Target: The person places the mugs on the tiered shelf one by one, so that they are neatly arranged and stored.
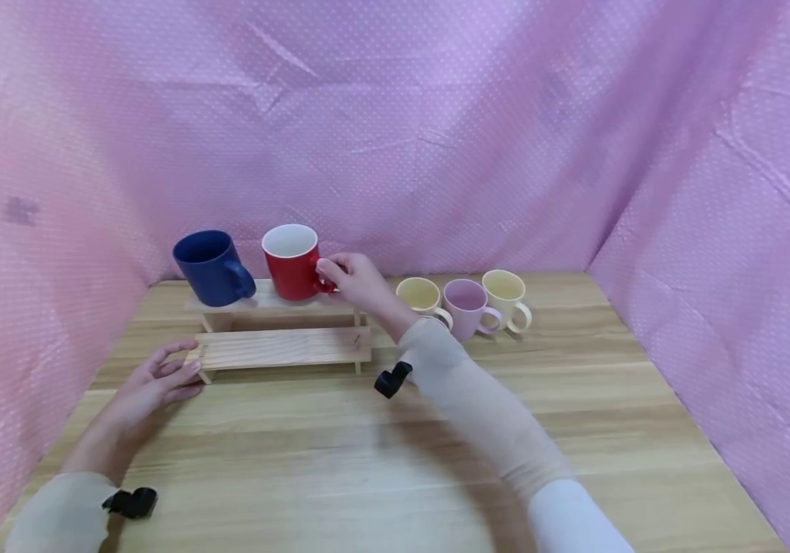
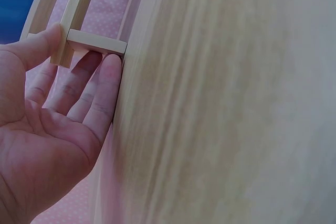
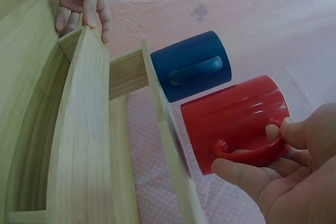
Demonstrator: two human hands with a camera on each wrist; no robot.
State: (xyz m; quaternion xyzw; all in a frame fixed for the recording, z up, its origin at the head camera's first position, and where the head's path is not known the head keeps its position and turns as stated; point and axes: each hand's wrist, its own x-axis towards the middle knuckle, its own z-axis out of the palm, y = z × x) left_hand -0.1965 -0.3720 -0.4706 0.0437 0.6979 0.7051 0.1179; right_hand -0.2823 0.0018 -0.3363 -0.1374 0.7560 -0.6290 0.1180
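A two-tier wooden rack [image 1: 284, 349] stands on the table. At its left end my left hand [image 1: 156, 380] grips the lower tier. In the left wrist view, the thumb rests on the board's end and the fingertips [image 2: 111, 64] lie against the leg. My right hand [image 1: 363, 288] holds a red mug [image 1: 292, 273] by its handle at the upper tier. The mug is upright with a white inside; whether its base touches the board I cannot tell. To its left a dark blue mug [image 1: 211, 273] sits on the upper tier, handle toward the right.
Right of the rack, a yellow mug [image 1: 417, 293], a pink mug [image 1: 464, 307] and a pale yellow mug [image 1: 503, 296] stand close together on the wooden table [image 1: 602, 415]. My right forearm crosses in front of the first one. Pink dotted sheeting [image 1: 395, 138] hangs behind and at both sides.
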